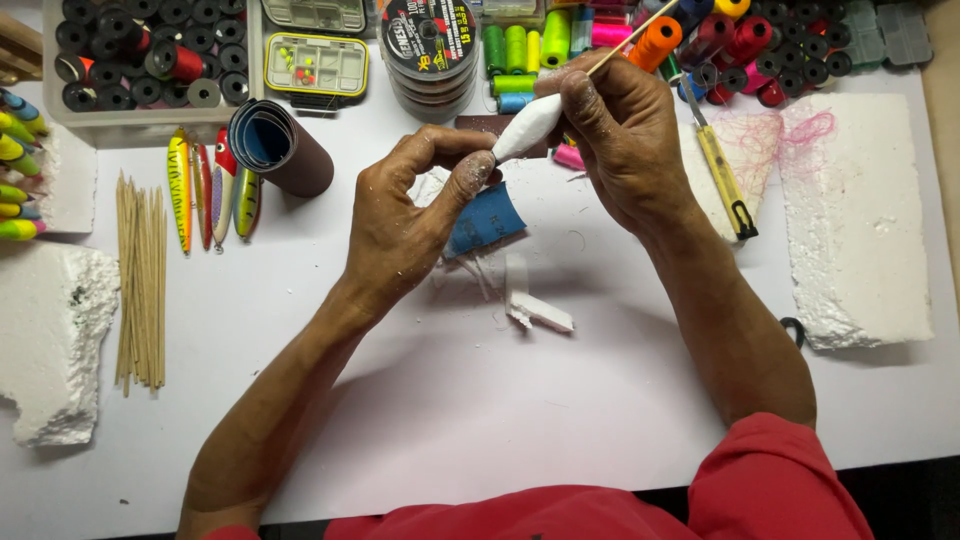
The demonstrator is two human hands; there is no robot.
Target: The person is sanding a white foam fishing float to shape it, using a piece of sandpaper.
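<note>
The right hand (625,130) grips a thin wooden stick (640,32) that carries a white, tapered foam body (527,127), held above the white table (480,400). The left hand (405,225) pinches a blue piece of sandpaper (487,222) between thumb and fingers, thumb tip touching the foam's narrow end (white dust coats the fingers). Foam offcuts (540,312) lie just below; painted fishing lures (212,190) and a bundle of skewers (140,285) rest to the left.

White table (480,400); on it foam blocks (860,215), wooden skewers (140,285), painted lures (210,190).
</note>
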